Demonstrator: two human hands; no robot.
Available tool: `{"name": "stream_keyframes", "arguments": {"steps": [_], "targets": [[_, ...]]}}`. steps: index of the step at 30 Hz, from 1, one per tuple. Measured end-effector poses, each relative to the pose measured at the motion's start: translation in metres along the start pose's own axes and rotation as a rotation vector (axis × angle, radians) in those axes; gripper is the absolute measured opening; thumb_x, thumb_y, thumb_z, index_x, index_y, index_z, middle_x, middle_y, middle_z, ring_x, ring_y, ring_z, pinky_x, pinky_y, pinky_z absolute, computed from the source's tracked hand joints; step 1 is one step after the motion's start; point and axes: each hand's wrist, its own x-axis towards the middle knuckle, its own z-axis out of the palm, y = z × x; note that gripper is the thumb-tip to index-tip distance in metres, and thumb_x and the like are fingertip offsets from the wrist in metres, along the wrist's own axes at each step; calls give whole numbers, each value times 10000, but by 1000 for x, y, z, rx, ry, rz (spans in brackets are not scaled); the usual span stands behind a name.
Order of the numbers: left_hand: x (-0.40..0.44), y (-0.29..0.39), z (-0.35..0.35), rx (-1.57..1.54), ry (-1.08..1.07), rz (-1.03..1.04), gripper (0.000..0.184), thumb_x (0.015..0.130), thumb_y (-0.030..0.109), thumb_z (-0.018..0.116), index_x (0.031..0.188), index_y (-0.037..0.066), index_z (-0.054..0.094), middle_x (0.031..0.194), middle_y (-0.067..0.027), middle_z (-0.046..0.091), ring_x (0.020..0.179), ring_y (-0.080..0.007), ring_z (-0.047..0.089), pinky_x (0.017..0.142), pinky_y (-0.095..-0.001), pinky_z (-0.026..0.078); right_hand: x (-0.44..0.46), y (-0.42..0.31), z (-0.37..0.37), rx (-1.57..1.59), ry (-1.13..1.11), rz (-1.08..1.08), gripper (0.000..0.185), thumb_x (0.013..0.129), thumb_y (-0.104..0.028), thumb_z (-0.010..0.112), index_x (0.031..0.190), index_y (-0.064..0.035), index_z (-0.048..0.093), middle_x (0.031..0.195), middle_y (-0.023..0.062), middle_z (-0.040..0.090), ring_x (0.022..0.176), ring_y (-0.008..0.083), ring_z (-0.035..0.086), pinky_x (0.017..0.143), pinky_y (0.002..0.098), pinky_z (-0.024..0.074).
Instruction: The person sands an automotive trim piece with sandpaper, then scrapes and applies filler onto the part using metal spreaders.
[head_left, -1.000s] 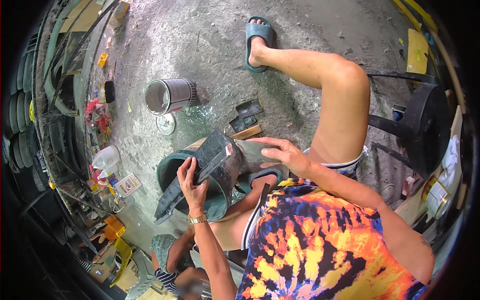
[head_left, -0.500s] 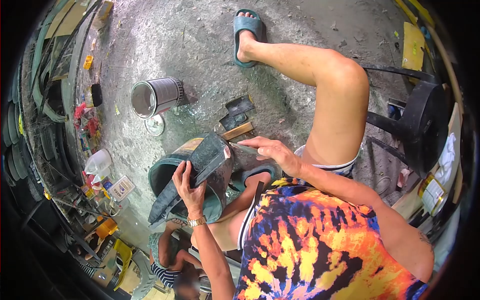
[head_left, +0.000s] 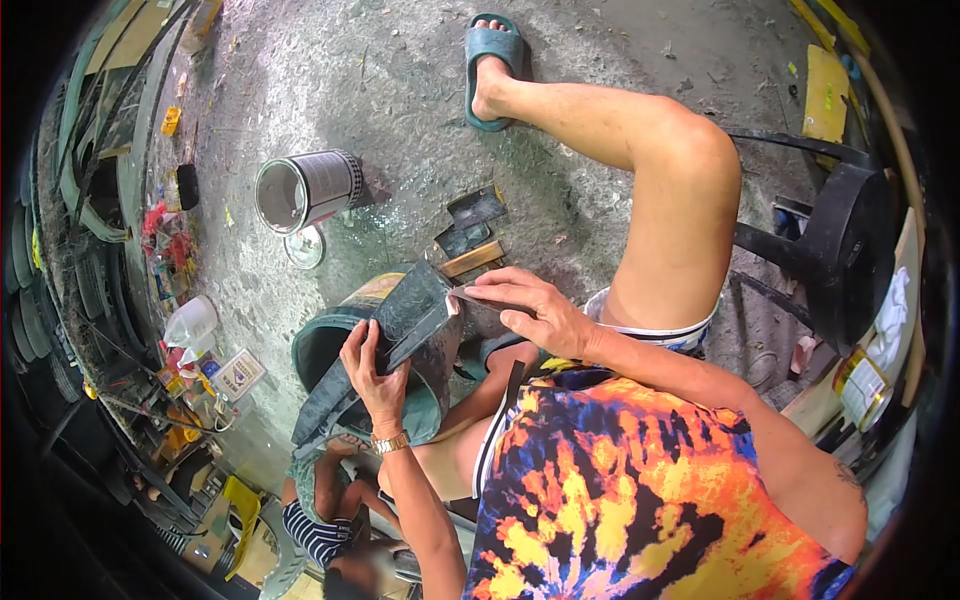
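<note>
A long dark panel (head_left: 405, 318) lies slanted across the mouth of a green bucket (head_left: 432, 400) that rests on its side. My left hand (head_left: 375, 372), with a gold watch at the wrist, grips the panel's near edge, fingers over its face. At the panel's upper right end, by a small pale patch, my right hand (head_left: 535, 307) holds a thin grey sheet (head_left: 482, 300) between thumb and fingers. The sheet's edge meets the panel's end or lies very near it; which one is hard to tell.
An open paint can (head_left: 310, 190) stands beyond the bucket, its round lid (head_left: 304, 247) beside it. Dark blocks (head_left: 477, 206) and a wood strip (head_left: 472, 259) lie on the floor. A black chair (head_left: 845, 250) is at right. Another person (head_left: 330, 530) sits at lower left.
My right hand has moved left toward the panel's end, and the thin sheet has turned. Can, bucket and panel sit further left in view. The other person has shifted a little.
</note>
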Motion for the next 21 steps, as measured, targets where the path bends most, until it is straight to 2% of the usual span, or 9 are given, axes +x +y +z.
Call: {"name": "stream_keyframes", "arguments": {"steps": [3, 6, 9, 15, 18, 21], "targets": [[2, 4, -2, 6, -5, 0, 648, 647, 5, 753, 1283, 54, 638, 1272, -145, 586, 1185, -318, 544, 1057, -397, 412, -2, -3, 2, -63, 10, -14, 470, 878, -123, 542, 1342, -70, 593, 1316, 162, 549, 1264, 324, 500, 1115, 410, 355], [2, 6, -3, 8, -4, 3, 627, 660, -15, 737, 1277, 41, 639, 1262, -146, 587, 1181, -311, 550, 1060, -383, 411, -6, 0, -1, -59, -34, 10, 499, 897, -227, 521, 1366, -70, 579, 1373, 160, 507, 1295, 330, 473, 1126, 421, 342], [3, 6, -3, 15, -1, 8, 619, 664, -15, 734, 1273, 41, 640, 1260, -145, 588, 1180, -311, 551, 1059, -384, 412, -2, -2, -1, -45, 33, -22, 474, 872, -111, 551, 1344, -91, 599, 1321, 157, 546, 1259, 330, 499, 1113, 415, 358], [2, 3, -2, 2, 6, 8, 643, 640, 19, 755, 1272, 63, 643, 1275, -139, 589, 1168, -326, 546, 1042, -408, 420, -6, 1, -2, -44, -18, -11, 476, 871, -114, 548, 1343, -95, 602, 1323, 163, 547, 1257, 331, 502, 1110, 416, 359], [2, 0, 1, -10, 14, 8, 657, 627, 36, 763, 1272, 73, 644, 1282, -135, 591, 1165, -333, 543, 1036, -419, 422, -2, 3, -5, -12, -26, -3, 490, 917, -251, 500, 1364, -72, 587, 1370, 170, 513, 1302, 329, 472, 1117, 422, 348], [0, 2, -2, -11, 5, 4, 660, 624, 34, 761, 1273, 72, 644, 1280, -134, 592, 1168, -330, 543, 1036, -419, 423, 1, -2, 0, -67, -54, 7, 489, 922, -264, 494, 1361, -70, 589, 1367, 172, 516, 1298, 332, 481, 1112, 420, 353]]}}
